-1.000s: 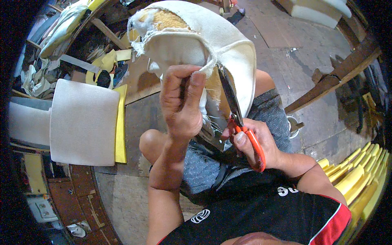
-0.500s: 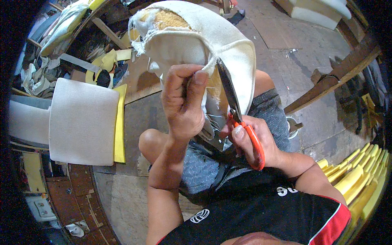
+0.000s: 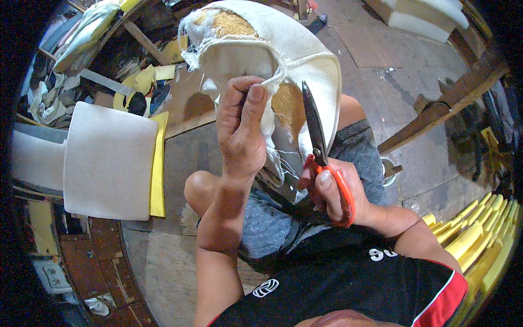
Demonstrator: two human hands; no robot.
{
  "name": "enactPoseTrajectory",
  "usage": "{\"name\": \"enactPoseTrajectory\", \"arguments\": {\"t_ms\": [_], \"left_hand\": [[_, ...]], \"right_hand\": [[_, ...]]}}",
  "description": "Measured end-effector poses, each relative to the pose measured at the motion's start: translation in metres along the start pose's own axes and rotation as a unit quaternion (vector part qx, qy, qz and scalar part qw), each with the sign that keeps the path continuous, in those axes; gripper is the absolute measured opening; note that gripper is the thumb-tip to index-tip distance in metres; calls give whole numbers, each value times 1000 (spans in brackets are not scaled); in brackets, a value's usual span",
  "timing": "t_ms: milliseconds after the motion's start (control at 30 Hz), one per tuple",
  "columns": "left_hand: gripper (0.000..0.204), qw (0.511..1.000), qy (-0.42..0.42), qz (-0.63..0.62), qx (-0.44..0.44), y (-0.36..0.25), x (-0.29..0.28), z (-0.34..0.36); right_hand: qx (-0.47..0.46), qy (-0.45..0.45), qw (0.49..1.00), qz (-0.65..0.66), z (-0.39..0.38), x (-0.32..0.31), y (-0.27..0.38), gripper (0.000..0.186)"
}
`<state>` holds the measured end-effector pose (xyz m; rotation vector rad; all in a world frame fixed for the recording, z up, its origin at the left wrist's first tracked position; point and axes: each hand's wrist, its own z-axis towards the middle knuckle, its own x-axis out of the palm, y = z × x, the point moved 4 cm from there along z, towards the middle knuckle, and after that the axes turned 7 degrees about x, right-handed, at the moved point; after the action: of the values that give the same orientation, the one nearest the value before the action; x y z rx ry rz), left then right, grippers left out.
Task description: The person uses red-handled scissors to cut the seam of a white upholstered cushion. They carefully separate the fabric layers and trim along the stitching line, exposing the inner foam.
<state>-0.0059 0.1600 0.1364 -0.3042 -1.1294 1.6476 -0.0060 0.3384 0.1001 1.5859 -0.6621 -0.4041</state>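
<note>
A curved cushion in off-white fabric rests over my lap, its cover cut apart in places so tan foam shows through. Pinched between the thumb and fingers of my left hand is the edge of that fabric cover, near a seam. Loose threads hang below the pinch. My right hand grips the orange handles of a pair of scissors. Their dark blades point up, look closed, and lie in front of the cushion's opened side, right of the fabric edge. Part of the handles is hidden by my fingers.
To the left stands a light grey padded seat with a yellow foam edge. Scraps and cloth are heaped at the upper left. A wooden beam slants across the right, above a stack of yellow foam strips.
The scissors have drawn back from the seam, slightly down and right, and their blades stand apart from the fabric edge. More tan foam shows in a wider gap. My left hand has shifted slightly left.
</note>
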Motion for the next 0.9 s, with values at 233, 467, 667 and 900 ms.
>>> {"name": "enactPoseTrajectory", "arguments": {"t_ms": [233, 467, 667, 900], "left_hand": [[10, 999, 14, 30, 26, -1, 1, -2], [10, 998, 12, 48, 30, -3, 1, -4], [9, 998, 6, 55, 33, -8, 5, -5], [8, 977, 27, 188, 94, -12, 2, -4]], "right_hand": [[9, 19, 1000, 6, 4, 4, 14, 36], [26, 1, 1000, -13, 7, 2, 6, 38], [34, -13, 999, -21, 6, 0, 4, 39], [64, -5, 998, 19, 7, 2, 10, 43]]}}
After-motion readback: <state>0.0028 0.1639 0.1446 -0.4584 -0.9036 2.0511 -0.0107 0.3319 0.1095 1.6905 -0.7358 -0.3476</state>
